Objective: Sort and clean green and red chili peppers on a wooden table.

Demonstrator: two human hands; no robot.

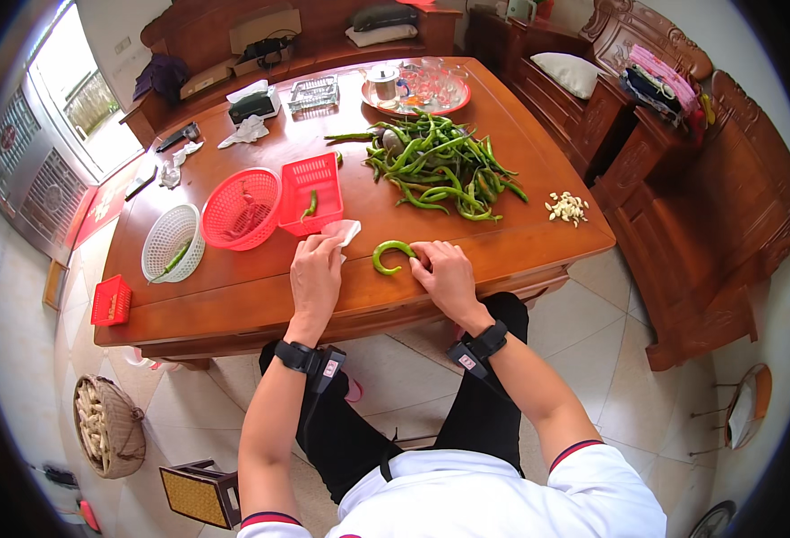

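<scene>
My right hand point(447, 276) grips one end of a curled green chili pepper point(381, 261) near the front edge of the wooden table point(267, 296). In my left hand point(317, 272) is a crumpled white tissue point(344, 232), pinched between thumb and fingers. A large heap of green chili peppers point(435, 165) lies beyond my hands. Just past my left hand stands a red rectangular basket point(331, 214) with a green pepper inside. Beside it, a round red basket point(213, 215) holds red peppers, and a white basket point(196, 252) holds a green one.
Peeled garlic cloves point(567, 208) lie at the right. Toward the back are a tray point(463, 101) of glasses, a glass ashtray point(314, 94) and a tissue box point(253, 104). A small red basket point(111, 299) sits at the left corner. A stool point(196, 494) and a woven basket point(129, 430) stand on the floor.
</scene>
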